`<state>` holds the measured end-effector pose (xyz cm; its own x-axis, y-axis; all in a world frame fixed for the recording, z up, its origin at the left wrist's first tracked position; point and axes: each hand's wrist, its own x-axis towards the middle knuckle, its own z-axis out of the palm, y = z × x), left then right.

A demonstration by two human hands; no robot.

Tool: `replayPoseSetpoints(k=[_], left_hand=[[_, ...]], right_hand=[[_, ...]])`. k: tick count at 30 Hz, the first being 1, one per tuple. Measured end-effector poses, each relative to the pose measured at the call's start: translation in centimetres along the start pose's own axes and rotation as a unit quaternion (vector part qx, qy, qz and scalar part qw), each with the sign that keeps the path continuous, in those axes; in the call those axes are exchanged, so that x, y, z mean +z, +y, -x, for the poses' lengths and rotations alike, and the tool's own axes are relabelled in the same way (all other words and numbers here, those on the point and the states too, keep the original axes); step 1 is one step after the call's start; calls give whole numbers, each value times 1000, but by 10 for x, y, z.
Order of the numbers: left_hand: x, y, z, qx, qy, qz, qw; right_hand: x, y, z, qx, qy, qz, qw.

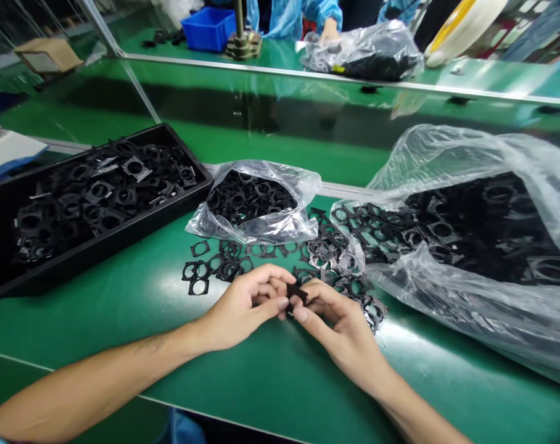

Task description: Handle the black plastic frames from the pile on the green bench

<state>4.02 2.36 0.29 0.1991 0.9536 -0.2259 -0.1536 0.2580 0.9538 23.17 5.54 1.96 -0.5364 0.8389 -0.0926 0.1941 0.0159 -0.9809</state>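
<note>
Between the fingertips of both hands is a small black plastic part [296,294], largely covered by the fingers. My left hand [247,306] pinches its left side with thumb and fingers. On its right side, my right hand [338,324] grips it the same way. Flat black frames with round holes [229,262] lie loose on the green table just beyond my left hand. Behind and beside my right hand, a denser heap of such frames [329,246] spreads out toward a large clear plastic bag [469,308].
At the left, a black tray [187,200] holds many similar black parts. A smaller clear bag [280,231] of frames lies mid-table. Across a metal rail [280,66], a co-worker's hand [330,31] touches another filled bag [382,52] near a blue bin [209,29].
</note>
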Motion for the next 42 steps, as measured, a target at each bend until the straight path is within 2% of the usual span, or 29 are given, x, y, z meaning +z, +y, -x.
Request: replayPoseSetpoints(k=[4,7,11,17,22,26,33,37,42], left_hand=[[1,0,0,-8,-6,5,1000],[1,-1,-1,-18,4,24,1000],[-2,-2,-2,-19,16,42,999],[-3,-1,-1,18,43,-17,999],[-1,0,-1,41,71,-65,995],[0,1,0,37,55,-71,995],[-3,4,-1,8,-18,-18,1000],[-3,4,-2,-1,-32,-10,999],[-2,2,-3,0,-41,-40,998]], right_hand=[[-2,0,-1,-11,3,28,1000],[-1,1,0,-15,4,-3,1000],[0,4,1,-43,48,21,998],[-1,4,2,-88,87,82,989],[-1,4,1,-131,84,97,983],[-1,4,0,-122,64,86,987],[-2,-2,-1,-60,40,42,996],[-4,-4,0,-56,36,16,998],[-9,-3,2,-46,-2,1,999]])
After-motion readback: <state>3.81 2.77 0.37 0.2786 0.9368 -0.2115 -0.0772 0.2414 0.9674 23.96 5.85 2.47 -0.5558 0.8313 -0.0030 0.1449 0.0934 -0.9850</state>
